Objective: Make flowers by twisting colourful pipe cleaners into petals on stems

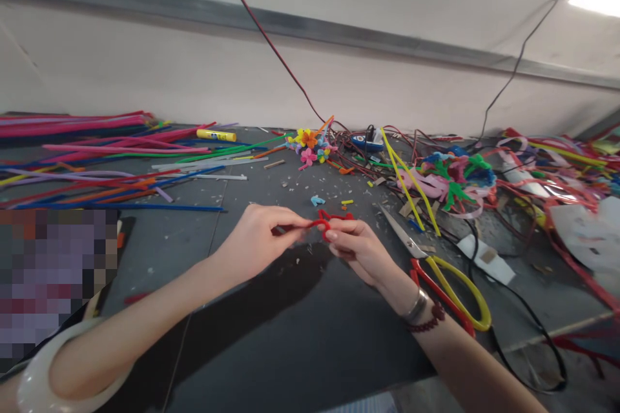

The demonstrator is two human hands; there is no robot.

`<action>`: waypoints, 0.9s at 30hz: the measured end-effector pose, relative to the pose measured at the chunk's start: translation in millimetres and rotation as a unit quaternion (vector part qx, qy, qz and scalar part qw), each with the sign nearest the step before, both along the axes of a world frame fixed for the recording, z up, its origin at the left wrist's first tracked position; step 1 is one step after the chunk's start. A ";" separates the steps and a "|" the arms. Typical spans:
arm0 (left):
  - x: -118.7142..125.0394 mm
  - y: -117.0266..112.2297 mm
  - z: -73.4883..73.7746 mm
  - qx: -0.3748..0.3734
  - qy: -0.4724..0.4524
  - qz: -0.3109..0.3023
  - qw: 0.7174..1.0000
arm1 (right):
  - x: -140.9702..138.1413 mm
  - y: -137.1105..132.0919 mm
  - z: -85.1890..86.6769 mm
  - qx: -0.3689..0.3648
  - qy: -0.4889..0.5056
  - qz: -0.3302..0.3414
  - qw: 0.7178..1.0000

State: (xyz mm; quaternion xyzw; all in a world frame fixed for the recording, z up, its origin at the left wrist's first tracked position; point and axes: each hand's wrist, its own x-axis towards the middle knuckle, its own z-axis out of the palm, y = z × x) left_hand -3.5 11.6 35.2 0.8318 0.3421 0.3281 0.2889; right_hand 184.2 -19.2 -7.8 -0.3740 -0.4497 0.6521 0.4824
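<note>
Left hand (pixel 254 242) pinching the straight end of a red pipe cleaner (pixel 334 215). Right hand (pixel 357 248) pinching its bent, looped part. Both hands closed on it, fingertips nearly meeting. Piece is held up between them, over the bench (pixel 184 271). Scissors (pixel 438 287) with red and yellow handles lie just beside my right wrist. Pipe-cleaner flowers (pixel 307 147) sit further ahead, loose stems (pixel 111 155) off left.
</note>
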 end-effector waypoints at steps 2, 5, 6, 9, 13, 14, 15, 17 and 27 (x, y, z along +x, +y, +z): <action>4.5 -2.8 1.5 -0.194 -0.027 -0.005 0.981 | -1.6 -0.4 2.4 0.081 -0.092 -0.066 0.990; 7.7 -3.9 -0.6 -0.375 -0.065 -0.007 0.925 | -3.8 -2.1 4.2 0.210 -0.222 -0.124 0.944; 8.0 -3.5 -2.8 -0.399 -0.075 -0.008 0.914 | -4.2 -2.7 3.4 0.245 -0.255 -0.135 0.926; 8.3 -1.4 -13.4 -0.436 -0.092 -0.027 0.895 | -3.3 -3.8 -3.2 0.332 -0.330 -0.157 0.870; 9.2 1.3 -29.8 -0.462 -0.122 -0.026 0.878 | 1.2 -3.3 -13.7 0.395 -0.431 -0.111 0.803; 9.1 1.9 -33.0 -0.461 -0.128 -0.021 0.878 | 1.8 -3.2 -15.4 0.400 -0.456 -0.093 0.790; 8.8 2.6 -35.5 -0.456 -0.130 -0.017 0.880 | 1.8 -3.2 -16.4 0.400 -0.477 -0.078 0.779; 7.5 4.0 -38.9 -0.438 -0.122 -0.009 0.891 | 0.2 -3.7 -16.8 0.394 -0.497 -0.059 0.771; 5.7 5.5 -40.2 -0.418 -0.087 -0.041 0.903 | -6.0 -4.5 -9.0 0.372 -0.391 -0.112 0.834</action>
